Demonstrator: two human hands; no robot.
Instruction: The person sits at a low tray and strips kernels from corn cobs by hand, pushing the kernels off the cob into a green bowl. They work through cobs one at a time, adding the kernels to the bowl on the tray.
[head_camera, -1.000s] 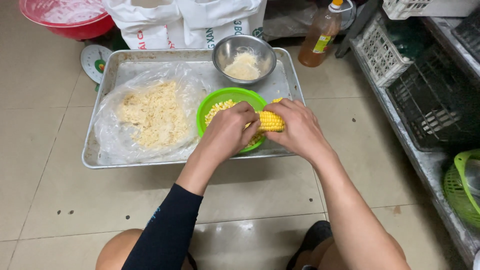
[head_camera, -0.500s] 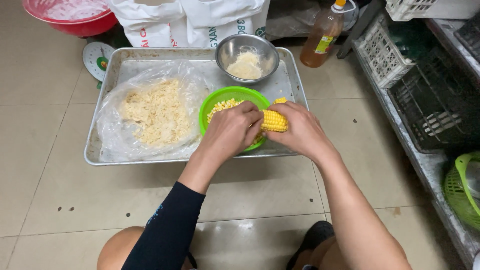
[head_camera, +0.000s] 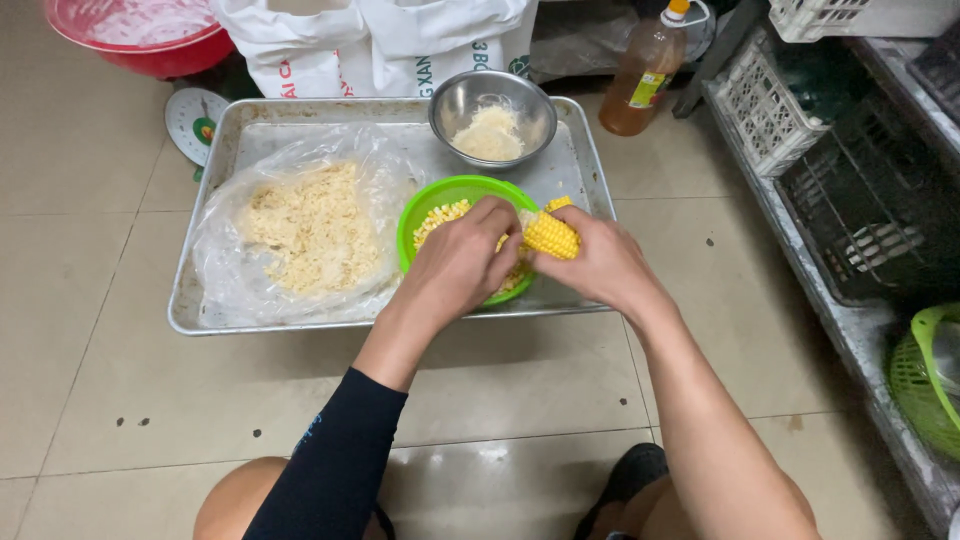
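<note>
A yellow corn cob (head_camera: 551, 236) is held over a green plastic bowl (head_camera: 440, 197) that has loose corn kernels in it. My right hand (head_camera: 598, 266) grips the cob from the right side. My left hand (head_camera: 462, 265) rests over the bowl with its fingers against the cob's left end. The bowl sits on a large metal tray (head_camera: 205, 190) on the tiled floor. My left forearm wears a dark sleeve; my right arm is bare.
On the tray lie a clear plastic bag of pale shredded food (head_camera: 300, 235) and a steel bowl (head_camera: 470, 100) with more of it. Behind are a red basin (head_camera: 140, 40), white sacks (head_camera: 370, 40), a brown-liquid bottle (head_camera: 645, 80). Crates and a green basket (head_camera: 925, 375) stand right.
Both hands stay on the cob over the green bowl, shifting only slightly. The camera view has moved a little.
</note>
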